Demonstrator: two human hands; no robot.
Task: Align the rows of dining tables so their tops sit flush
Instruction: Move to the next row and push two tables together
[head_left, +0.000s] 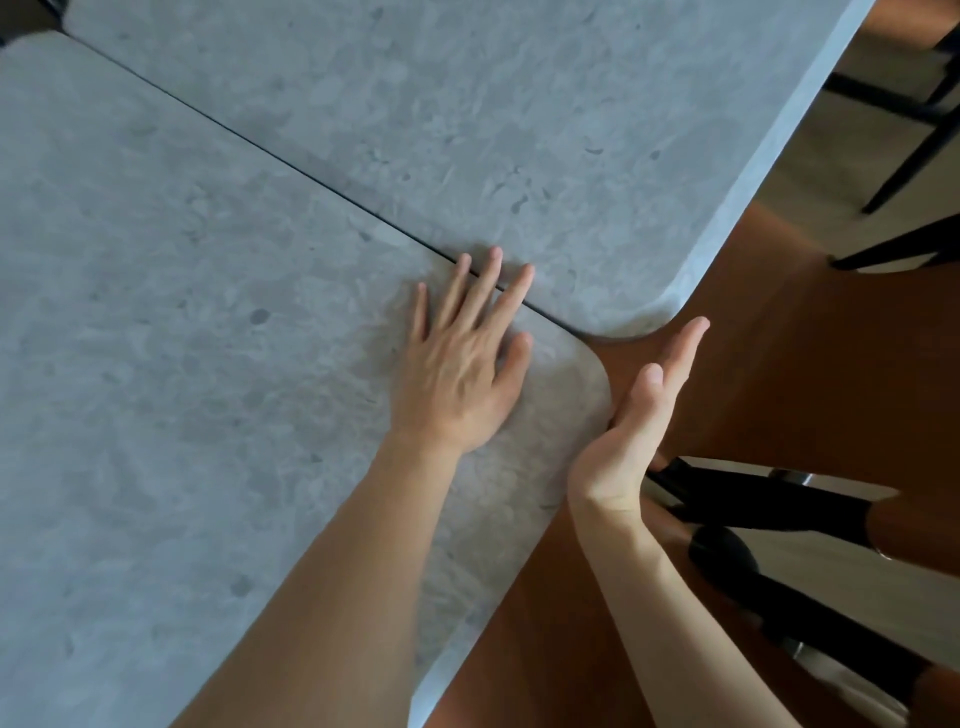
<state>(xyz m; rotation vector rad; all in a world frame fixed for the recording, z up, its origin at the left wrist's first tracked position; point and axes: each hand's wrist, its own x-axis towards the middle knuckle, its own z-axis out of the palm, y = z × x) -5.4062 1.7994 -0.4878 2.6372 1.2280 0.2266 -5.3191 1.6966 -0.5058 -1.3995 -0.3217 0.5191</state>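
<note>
Near grey stone-look table (182, 389), lower left; far matching table (519, 130), upper right, its side edge offset rightward. Seam diagonal. Left hand (460, 374) flat across the seam; right hand (639, 415) nearer the near table's rounded corner, flat against its edge. Neither grip grasping.

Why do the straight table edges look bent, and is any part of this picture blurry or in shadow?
Head view: the wide-angle lens bows the far table and its seam with the near table. The black chair legs at upper right are smeared, while the left hand and right hand look fairly sharp. Light is soft, without glare; faint shadows lie under the left hand's fingers.
</note>
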